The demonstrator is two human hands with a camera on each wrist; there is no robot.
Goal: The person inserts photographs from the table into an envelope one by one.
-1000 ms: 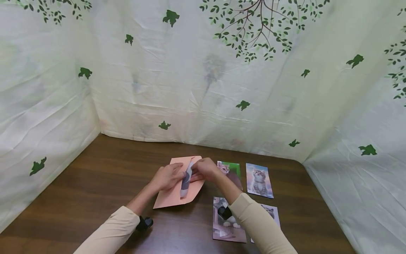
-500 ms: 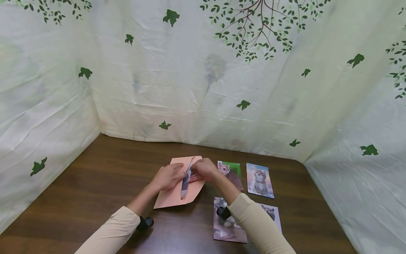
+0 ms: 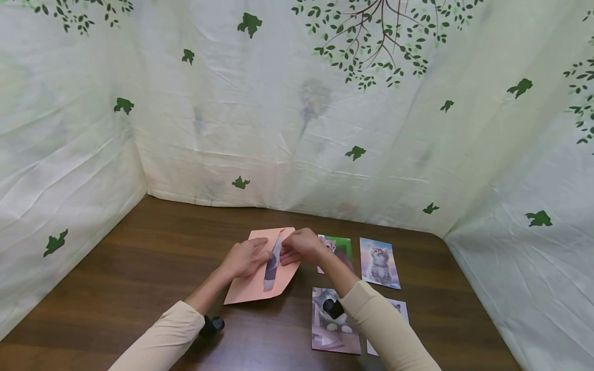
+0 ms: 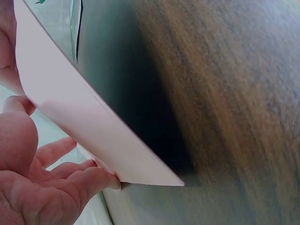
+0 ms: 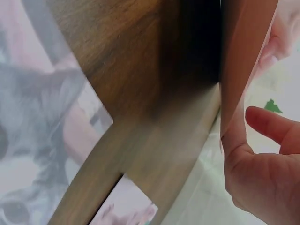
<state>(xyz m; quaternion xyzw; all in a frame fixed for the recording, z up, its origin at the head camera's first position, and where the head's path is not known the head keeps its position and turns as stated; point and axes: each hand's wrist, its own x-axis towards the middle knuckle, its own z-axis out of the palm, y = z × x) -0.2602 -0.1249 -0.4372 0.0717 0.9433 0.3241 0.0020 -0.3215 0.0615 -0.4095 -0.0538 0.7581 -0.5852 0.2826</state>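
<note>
A pink envelope (image 3: 250, 286) is held tilted over the table between both hands, a dark gap showing under it in the wrist views. Through its long slit shows a strip of a grey and white picture card (image 3: 269, 278). My left hand (image 3: 246, 259) grips the envelope along the left side of the slit, fingers spread over its front. At the slit's right side, my right hand (image 3: 303, 245) pinches the envelope's edge with bent fingers. The right wrist view shows the envelope's side (image 5: 243, 51) close by the right fingers. Most of the card is hidden inside.
On the brown table (image 3: 162, 268), several kitten pictures lie at the right: a green one (image 3: 343, 244), a blue one (image 3: 380, 265), a purplish one (image 3: 331, 337) and one (image 3: 401, 309) partly under the right forearm. White leaf-print cloth (image 3: 287, 129) walls the back and sides.
My right hand has risen slightly and its fingers have curled in more at the envelope's edge. The right forearm has shifted a little right. The left hand and envelope look nearly the same.
</note>
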